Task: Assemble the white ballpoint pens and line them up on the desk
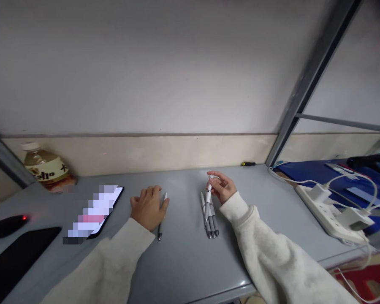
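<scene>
My right hand pinches a white and grey pen near its top, thumb and fingers closed round it. The pen points downward over several similar pens that lie side by side on the grey desk. Whether its tip touches them I cannot tell. To the left, my left hand lies palm down with its fingers apart and bent a little. Its thumb crosses over a single pen on the desk, hiding part of that pen.
A lit phone, a dark flat device and a black object with a red light lie left. A drink bottle stands behind them. A yellow-black screwdriver handle is near the wall; a power strip with cables sits right.
</scene>
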`<act>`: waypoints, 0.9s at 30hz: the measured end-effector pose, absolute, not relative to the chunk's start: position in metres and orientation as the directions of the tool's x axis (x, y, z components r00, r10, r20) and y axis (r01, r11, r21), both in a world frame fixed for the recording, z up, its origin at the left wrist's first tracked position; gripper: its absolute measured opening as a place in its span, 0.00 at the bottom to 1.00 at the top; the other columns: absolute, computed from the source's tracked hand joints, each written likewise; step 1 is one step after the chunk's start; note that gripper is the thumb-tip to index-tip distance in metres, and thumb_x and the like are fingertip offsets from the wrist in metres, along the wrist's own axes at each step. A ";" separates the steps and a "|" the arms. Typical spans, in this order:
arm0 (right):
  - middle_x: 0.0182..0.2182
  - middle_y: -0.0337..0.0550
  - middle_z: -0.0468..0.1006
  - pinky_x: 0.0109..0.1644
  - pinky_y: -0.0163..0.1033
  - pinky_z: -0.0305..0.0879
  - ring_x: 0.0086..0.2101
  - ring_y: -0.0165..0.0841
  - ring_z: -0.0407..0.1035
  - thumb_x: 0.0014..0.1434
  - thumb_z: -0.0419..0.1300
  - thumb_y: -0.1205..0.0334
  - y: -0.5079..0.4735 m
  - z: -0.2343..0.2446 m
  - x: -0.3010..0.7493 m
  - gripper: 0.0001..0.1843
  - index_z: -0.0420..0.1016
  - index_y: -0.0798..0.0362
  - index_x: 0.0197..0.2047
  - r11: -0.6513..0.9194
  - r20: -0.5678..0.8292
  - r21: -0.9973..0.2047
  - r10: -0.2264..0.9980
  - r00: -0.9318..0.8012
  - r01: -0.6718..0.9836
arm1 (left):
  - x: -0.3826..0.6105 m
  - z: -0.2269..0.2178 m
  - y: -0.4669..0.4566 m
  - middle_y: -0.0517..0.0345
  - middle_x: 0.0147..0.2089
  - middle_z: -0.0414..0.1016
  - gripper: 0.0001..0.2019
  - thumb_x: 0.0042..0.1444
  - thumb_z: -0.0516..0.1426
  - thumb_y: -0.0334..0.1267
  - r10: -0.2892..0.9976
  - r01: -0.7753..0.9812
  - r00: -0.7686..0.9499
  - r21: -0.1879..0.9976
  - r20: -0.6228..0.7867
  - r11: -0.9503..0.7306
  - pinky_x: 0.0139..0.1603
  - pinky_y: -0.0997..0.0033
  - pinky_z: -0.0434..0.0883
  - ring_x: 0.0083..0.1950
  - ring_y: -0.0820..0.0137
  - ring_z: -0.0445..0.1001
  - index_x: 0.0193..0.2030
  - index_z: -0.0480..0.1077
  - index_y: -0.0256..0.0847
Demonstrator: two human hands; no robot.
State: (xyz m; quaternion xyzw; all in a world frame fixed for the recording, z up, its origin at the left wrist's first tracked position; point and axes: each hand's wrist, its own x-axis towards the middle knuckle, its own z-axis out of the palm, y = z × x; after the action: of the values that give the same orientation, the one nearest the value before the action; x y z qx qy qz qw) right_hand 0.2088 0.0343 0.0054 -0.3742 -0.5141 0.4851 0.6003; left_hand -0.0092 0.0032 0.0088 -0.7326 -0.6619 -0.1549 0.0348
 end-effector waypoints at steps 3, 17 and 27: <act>0.15 0.32 0.68 0.17 0.31 0.53 0.15 0.24 0.57 0.38 0.65 0.45 0.034 0.004 0.208 0.30 0.67 0.55 0.41 0.254 0.260 -0.949 0.965 -0.012 -0.187 | -0.009 0.012 0.003 0.41 0.45 0.72 0.16 0.56 0.45 0.43 0.979 0.985 0.080 0.135 0.190 -0.107 0.42 0.52 0.60 0.50 0.51 0.66 0.44 0.63 0.36; 0.16 0.33 0.67 0.18 0.31 0.54 0.16 0.24 0.57 0.44 0.63 0.47 0.031 -0.001 0.208 0.25 0.71 0.56 0.41 0.273 0.274 -0.962 0.948 -0.160 -0.030 | -0.006 0.016 -0.002 0.48 0.35 0.76 0.14 0.55 0.46 0.43 0.988 0.987 0.134 0.082 0.073 -0.140 0.43 0.57 0.59 0.42 0.57 0.73 0.44 0.63 0.38; 0.16 0.31 0.66 0.19 0.32 0.52 0.15 0.24 0.54 0.46 0.60 0.49 0.036 -0.006 0.204 0.31 0.65 0.58 0.50 0.280 0.275 -0.960 0.954 -0.118 0.029 | -0.007 0.018 -0.003 0.47 0.35 0.76 0.14 0.56 0.46 0.42 0.990 0.988 0.129 0.081 0.060 -0.134 0.42 0.56 0.60 0.42 0.57 0.74 0.44 0.64 0.37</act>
State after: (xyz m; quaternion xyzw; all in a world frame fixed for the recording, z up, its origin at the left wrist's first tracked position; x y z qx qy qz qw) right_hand 0.2040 0.0358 -0.0059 -0.4072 -0.6037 0.4408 0.5248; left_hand -0.0068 -0.0030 0.0182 -0.7512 -0.6581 -0.0495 -0.0106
